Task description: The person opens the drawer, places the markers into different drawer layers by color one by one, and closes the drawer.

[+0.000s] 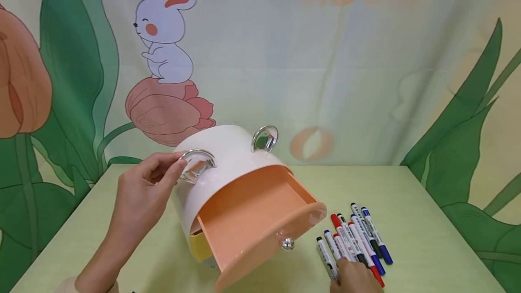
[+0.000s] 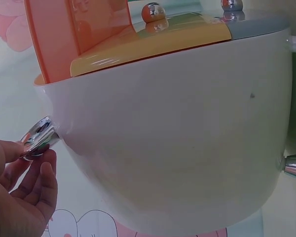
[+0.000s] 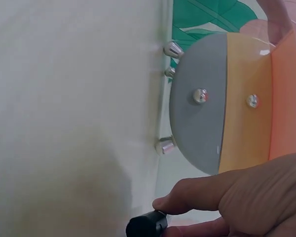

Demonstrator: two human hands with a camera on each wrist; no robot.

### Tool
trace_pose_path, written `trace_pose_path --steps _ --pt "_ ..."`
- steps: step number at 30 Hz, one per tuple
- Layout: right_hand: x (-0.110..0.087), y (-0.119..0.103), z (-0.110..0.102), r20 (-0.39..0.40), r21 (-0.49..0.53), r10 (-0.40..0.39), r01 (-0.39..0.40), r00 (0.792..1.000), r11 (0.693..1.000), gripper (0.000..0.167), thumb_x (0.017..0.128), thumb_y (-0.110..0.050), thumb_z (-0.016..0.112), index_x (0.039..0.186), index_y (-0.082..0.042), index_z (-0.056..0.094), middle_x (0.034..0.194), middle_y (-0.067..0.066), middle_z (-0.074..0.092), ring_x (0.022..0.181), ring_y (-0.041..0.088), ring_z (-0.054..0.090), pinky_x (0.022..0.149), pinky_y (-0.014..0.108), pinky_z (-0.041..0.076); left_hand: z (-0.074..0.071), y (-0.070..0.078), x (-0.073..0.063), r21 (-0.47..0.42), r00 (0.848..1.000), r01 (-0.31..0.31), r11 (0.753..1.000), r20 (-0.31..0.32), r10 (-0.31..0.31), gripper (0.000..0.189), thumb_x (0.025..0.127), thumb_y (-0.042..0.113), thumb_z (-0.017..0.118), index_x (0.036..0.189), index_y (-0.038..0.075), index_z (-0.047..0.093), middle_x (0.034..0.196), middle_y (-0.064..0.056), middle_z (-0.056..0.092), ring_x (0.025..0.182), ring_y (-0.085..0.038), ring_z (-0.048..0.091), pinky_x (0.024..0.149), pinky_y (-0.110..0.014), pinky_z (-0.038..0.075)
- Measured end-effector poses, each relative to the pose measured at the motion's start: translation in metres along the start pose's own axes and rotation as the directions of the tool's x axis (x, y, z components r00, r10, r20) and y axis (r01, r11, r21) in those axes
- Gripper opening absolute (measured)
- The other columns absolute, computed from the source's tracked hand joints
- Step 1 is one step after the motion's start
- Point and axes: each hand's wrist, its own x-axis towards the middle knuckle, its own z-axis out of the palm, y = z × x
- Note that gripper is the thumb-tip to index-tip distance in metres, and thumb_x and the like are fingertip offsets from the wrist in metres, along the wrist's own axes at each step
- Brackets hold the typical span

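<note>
A curtain (image 1: 260,58) printed with a rabbit (image 1: 167,58), flowers and leaves fills the upper frame, behind a pale green table (image 1: 415,220). At the centre, a white cabinet (image 1: 228,148) stands with its orange drawer (image 1: 248,207) pulled out, a silver knob (image 1: 287,243) on its front; a yellow drawer (image 1: 200,246) lies below, and a grey drawer (image 3: 200,128) shows in the right wrist view. At centre left, the left hand (image 1: 142,193) pinches one silver ear (image 1: 199,166) of the cabinet between thumb and fingers. At lower right, loose markers (image 1: 368,245) lie side by side, their ends red, blue and black. The right hand (image 1: 354,277), at the bottom edge, grips a black-ended marker (image 3: 145,224) between thumb and finger.
</note>
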Motion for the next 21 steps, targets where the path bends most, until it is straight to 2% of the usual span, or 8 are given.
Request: trace_pose_path --steps 3,8,15,21 --pt "0.000 0.002 -0.006 -0.010 0.043 0.011 -0.010 1.000 0.999 0.020 0.089 -0.016 0.079 0.090 -0.001 0.065 0.071 0.004 0.056 0.064 0.019 0.054 0.062 0.030 0.045 -0.001 -0.001 0.000 -0.007 1.000 -0.003 1.000 -0.001 0.003 0.024 0.099 0.018 0.073 0.117 0.003 0.075 0.108 -0.008 0.076 0.086 0.000 0.067 0.075 -0.012 0.055" --pt "-0.001 0.007 -0.017 -0.016 0.103 -0.003 0.005 1.000 0.995 0.028 0.088 -0.016 0.080 0.105 0.005 0.071 0.072 0.004 0.058 0.066 0.019 0.055 0.062 0.031 0.047 0.000 -0.001 -0.001 -0.016 1.000 0.016 1.000 0.005 -0.016 0.024 0.098 0.018 0.074 0.118 0.004 0.075 0.109 -0.010 0.075 0.087 0.001 0.067 0.076 -0.011 0.055" --pt "-0.002 0.011 -0.036 -0.043 0.175 -0.026 0.033 0.999 0.984 0.029 0.086 -0.010 0.078 0.109 0.006 0.071 0.072 0.005 0.060 0.064 0.020 0.055 0.059 0.027 0.051 0.001 -0.003 -0.001 -0.027 1.000 0.023 0.999 0.005 -0.023 0.026 0.097 0.015 0.075 0.120 0.004 0.075 0.112 -0.011 0.075 0.088 0.003 0.065 0.077 -0.009 0.053" --pt "-0.002 0.016 -0.054 -0.069 0.192 -0.024 0.037 0.997 0.981 0.030 0.088 -0.014 0.077 0.109 0.005 0.071 0.079 0.005 0.062 0.070 0.020 0.056 0.058 0.026 0.054 0.001 -0.001 0.000 -0.014 1.000 0.025 1.000 0.011 -0.025 0.026 0.097 0.015 0.074 0.121 0.004 0.074 0.112 -0.012 0.075 0.088 0.004 0.065 0.077 -0.009 0.053"
